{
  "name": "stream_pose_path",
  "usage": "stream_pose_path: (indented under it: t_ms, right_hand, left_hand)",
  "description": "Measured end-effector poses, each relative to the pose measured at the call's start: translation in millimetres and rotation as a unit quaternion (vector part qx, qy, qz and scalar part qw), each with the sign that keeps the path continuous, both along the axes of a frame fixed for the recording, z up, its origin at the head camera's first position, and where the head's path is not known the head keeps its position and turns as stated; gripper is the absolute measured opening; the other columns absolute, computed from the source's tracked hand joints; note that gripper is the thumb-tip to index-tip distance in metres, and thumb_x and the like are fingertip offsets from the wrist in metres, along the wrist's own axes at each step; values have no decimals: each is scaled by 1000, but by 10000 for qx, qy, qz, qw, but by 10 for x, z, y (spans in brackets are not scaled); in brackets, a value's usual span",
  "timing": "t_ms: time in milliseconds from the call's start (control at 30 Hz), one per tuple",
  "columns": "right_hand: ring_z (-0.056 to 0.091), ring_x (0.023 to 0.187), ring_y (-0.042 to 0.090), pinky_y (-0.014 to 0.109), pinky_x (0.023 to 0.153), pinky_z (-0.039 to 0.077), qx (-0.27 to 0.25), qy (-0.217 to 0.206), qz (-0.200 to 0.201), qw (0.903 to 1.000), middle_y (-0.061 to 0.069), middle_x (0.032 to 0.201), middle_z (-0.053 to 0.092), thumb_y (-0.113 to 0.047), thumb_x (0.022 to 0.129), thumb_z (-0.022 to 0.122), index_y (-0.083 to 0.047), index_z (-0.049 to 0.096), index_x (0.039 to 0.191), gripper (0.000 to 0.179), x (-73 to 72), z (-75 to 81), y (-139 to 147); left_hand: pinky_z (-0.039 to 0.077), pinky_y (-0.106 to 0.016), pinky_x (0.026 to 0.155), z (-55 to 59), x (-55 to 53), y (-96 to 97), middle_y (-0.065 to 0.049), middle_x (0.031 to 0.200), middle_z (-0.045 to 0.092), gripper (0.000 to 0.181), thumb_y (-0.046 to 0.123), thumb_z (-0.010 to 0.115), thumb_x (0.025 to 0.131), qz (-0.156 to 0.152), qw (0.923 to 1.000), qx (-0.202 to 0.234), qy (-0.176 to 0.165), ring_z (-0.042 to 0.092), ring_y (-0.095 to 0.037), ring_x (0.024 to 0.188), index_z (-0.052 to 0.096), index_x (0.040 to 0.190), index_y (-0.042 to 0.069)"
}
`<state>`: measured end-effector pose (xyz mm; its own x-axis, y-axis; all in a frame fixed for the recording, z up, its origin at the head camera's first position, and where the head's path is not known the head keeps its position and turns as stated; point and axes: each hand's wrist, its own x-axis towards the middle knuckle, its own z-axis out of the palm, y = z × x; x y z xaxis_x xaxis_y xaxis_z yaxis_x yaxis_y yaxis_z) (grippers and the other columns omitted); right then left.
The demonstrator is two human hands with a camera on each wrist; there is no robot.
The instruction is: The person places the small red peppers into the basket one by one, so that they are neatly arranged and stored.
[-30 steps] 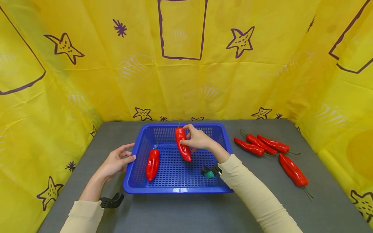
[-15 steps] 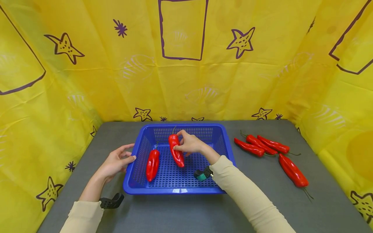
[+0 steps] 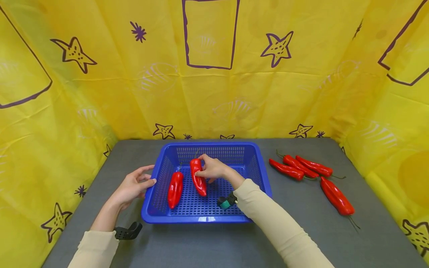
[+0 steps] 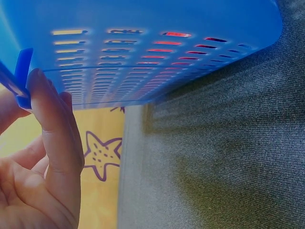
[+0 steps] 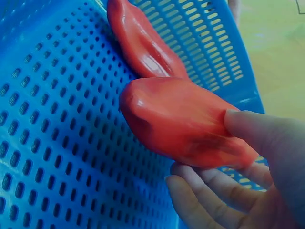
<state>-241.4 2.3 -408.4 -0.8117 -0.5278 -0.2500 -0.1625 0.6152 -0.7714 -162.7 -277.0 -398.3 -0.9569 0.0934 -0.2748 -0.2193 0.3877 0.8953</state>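
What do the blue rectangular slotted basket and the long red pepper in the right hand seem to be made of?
The blue rectangular slotted basket looks like moulded plastic, mildly glossy: evenly repeated openings, a bright front highlight. The long red pepper in the right hand is smooth and shiny with highlights, perhaps real flesh, perhaps plastic.

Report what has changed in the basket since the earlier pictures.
The right hand has carried its red pepper leftward and toward the wearer, closer to the other pepper in the blue basket. No new grip was taken, none released. Unchanged: that other pepper, the left hand at the basket's left rim, and the four peppers right of the basket.
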Motion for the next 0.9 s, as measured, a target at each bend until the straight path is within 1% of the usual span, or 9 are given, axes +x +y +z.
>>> stream_pose_path:
  t_ms: [100,300,400,500,700,900]
  right_hand:
    - [67,70,26,39,62,56,69,-70,5,10000,7,82,64,-22,85,66,-8,36,128,55,-10,-30,-34]
    - [64,65,20,40,63,56,7,-334,-47,9994,8,81,63,-19,83,68,-6,37,124,53,-15,-82,-92]
    - [64,64,21,40,64,56,-21,-453,-82,9989,8,79,62,-17,83,68,-5,37,124,52,-12,-100,-112]
    - [65,66,23,39,65,56,14,-537,-123,9985,9,78,62,-18,83,68,-6,38,123,51,-10,-117,-125]
    - [66,72,26,36,63,57,226,-601,-65,9979,10,81,61,-21,84,67,-7,39,123,50,4,-138,-155]
    - [65,75,25,34,63,57,455,-696,-18,9965,8,82,58,-24,84,67,-9,39,124,50,21,-172,-201]
  left_hand:
    - [56,-42,67,4,-4,-1,-21,110,54,65,23,61,89,-7,10000,20,-12,64,-23,78,26,143,11]
    - [56,-42,67,3,-9,-4,-21,110,53,65,23,61,89,-2,10000,17,-27,64,-23,79,26,143,11]
    - [56,-42,67,0,-10,-7,-21,110,53,65,24,61,89,-2,10000,-3,-17,64,-23,79,26,143,11]
    - [56,-42,66,-4,-12,-9,-20,110,53,65,24,61,89,-3,10000,12,-19,64,-23,79,26,143,11]
    - [56,-41,66,-10,-11,-13,-21,110,53,65,24,61,89,-6,10000,3,-9,64,-23,79,26,143,11]
    - [56,-41,67,-11,-10,-14,-21,111,53,66,24,61,89,-8,10000,11,-25,64,-22,80,26,143,11]
